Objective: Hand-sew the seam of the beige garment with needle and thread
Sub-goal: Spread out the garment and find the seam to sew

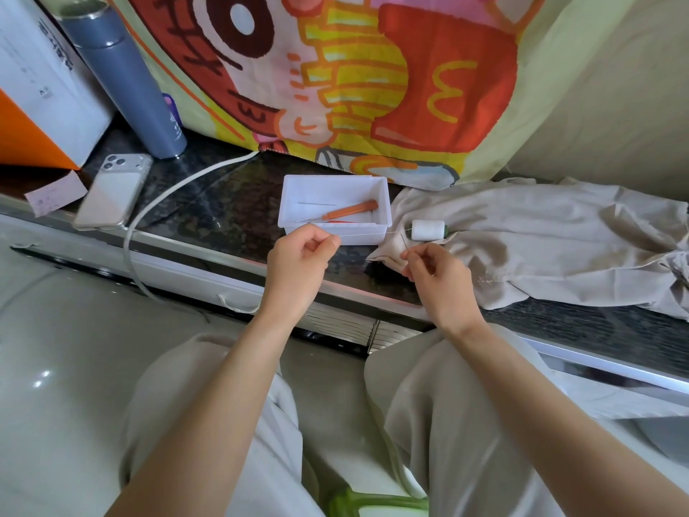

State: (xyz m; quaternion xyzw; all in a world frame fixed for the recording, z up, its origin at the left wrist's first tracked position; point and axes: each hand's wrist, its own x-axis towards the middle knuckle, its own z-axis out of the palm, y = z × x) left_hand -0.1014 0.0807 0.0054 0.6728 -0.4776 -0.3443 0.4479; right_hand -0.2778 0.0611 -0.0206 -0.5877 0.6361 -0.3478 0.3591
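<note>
Cloth of the garment point(540, 236), beige and crumpled, is spread on the dark counter point(231, 203) at the right. The white tray point(384, 203) is set just beside its left edge, and the spool point(428, 230) is laid on it there. Thread point(367, 234) is stretched taut in front of the tray, pinched by the curled fingertips of the left hand point(298, 259), and a thin needle point(403, 243) is pinched between thumb and forefinger of the right hand point(438, 272), over the garment's corner.
</note>
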